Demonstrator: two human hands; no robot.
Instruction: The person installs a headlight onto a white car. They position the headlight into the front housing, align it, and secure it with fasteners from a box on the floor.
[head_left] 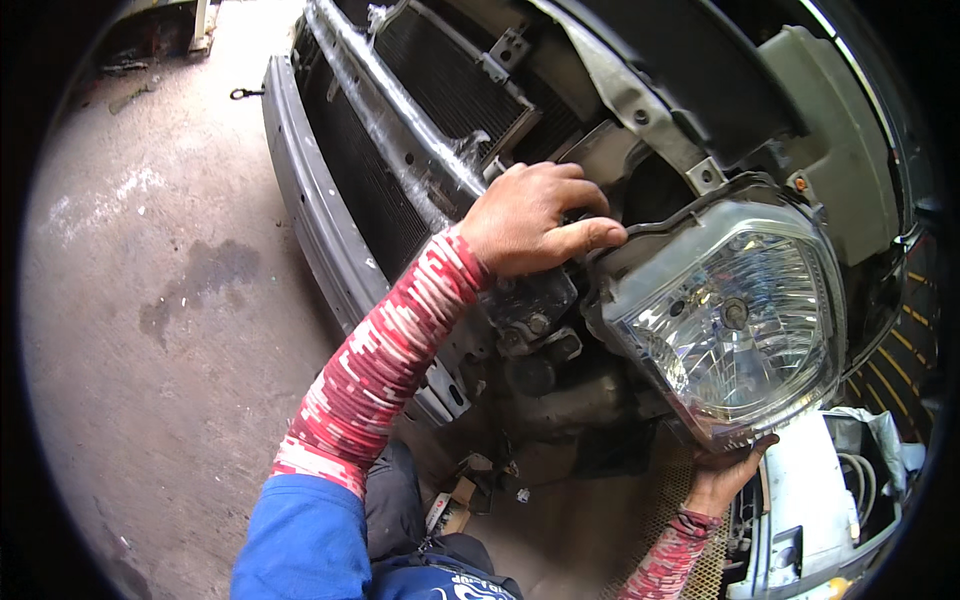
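A clear-lensed car headlight sits tilted at the front corner of a vehicle whose bumper cover is off. My left hand is at its upper left edge, thumb against the dark rim and the fingers bent down behind it, where their tips are hidden. From underneath, my right hand grips the lamp's lower edge; most of those fingers are hidden behind the housing. Beside my left hand runs the silvery front crossmember, with the dark radiator behind it. A metal bracket stands just above the headlight.
The grey bumper beam curves along the left, over a stained concrete floor. A pale plastic reservoir lies at upper right. Below right are a white panel and perforated mesh. A small open carton lies near my legs.
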